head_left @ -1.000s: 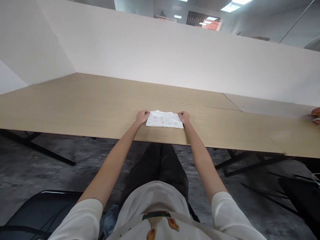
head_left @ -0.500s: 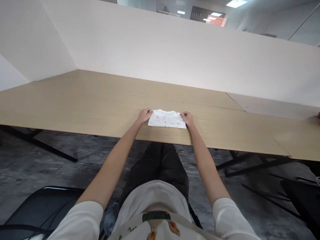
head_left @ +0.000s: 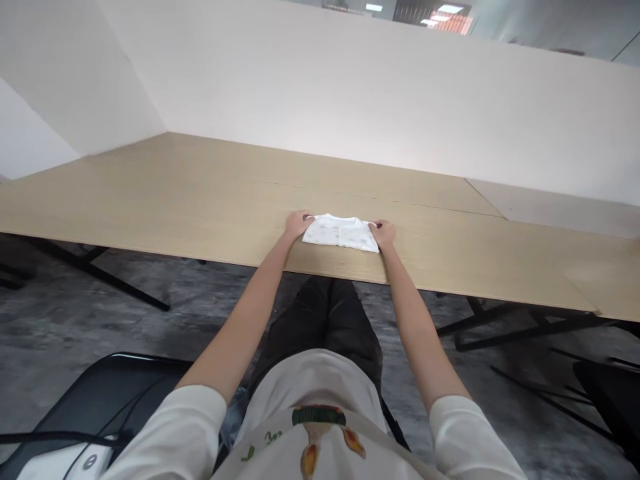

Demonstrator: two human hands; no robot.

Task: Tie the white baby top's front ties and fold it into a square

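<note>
A small white garment (head_left: 341, 232) with a faint print and a rounded neckline lies folded on the wooden table (head_left: 225, 193), near its front edge. It looks like a baby's shirt, its neckline facing away from me. My left hand (head_left: 299, 223) pinches the far left corner between thumb and fingers. At the far right corner, my right hand (head_left: 383, 233) grips the cloth the same way. The fingertips of both hands are partly hidden by the thumbs and the cloth.
A white partition (head_left: 320, 87) rises behind the table, with another panel at the left. At lower left stands a black chair (head_left: 105, 380) holding a white device (head_left: 75, 460) and cables. Another black chair (head_left: 605, 393) is at lower right.
The view has shifted slightly, so the table and garment appear a little higher and to the right. Both hands still grip the garment's far corners.
</note>
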